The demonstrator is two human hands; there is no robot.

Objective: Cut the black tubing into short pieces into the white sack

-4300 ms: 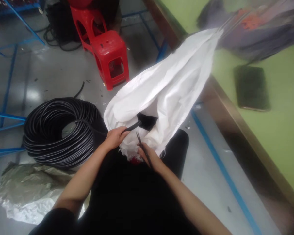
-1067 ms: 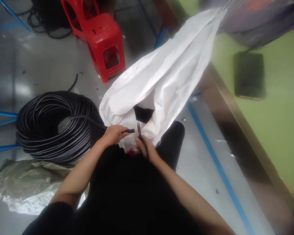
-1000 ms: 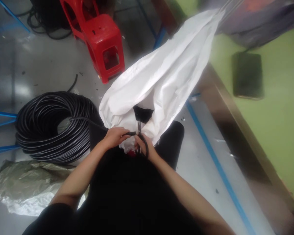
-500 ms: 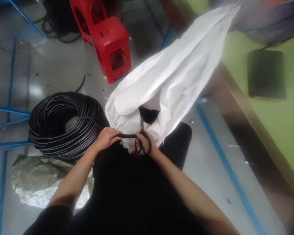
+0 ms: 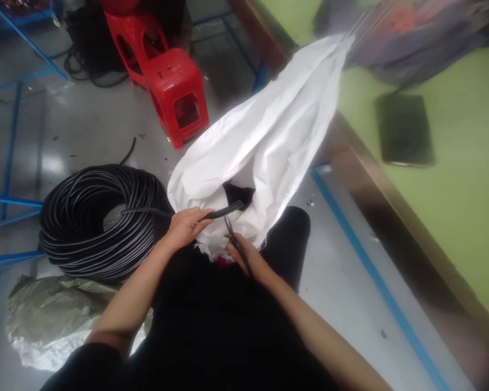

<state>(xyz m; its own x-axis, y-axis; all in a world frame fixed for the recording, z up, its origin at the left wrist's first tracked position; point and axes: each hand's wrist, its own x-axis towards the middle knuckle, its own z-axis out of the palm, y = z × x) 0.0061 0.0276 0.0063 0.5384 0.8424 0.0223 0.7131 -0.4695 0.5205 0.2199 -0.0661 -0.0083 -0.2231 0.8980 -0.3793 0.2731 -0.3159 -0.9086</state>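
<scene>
Your left hand [image 5: 186,225] grips the black cable [image 5: 226,211] just short of its free end, probably to keep that end steady, while your right hand [image 5: 248,254] grasps the scissors [image 5: 239,248], their tips just below it. The end lies over the white sack [image 5: 283,108], whose contents don't show. The cable leads from the coil [image 5: 89,255] at your left. Farther off, cords [image 5: 367,27] stretch the sack toward the bench [image 5: 452,217], seemingly holding it up.

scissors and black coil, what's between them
In the head view, from the coil: dark clothing, the left hand holding black cord, then part of the white sack.
</scene>
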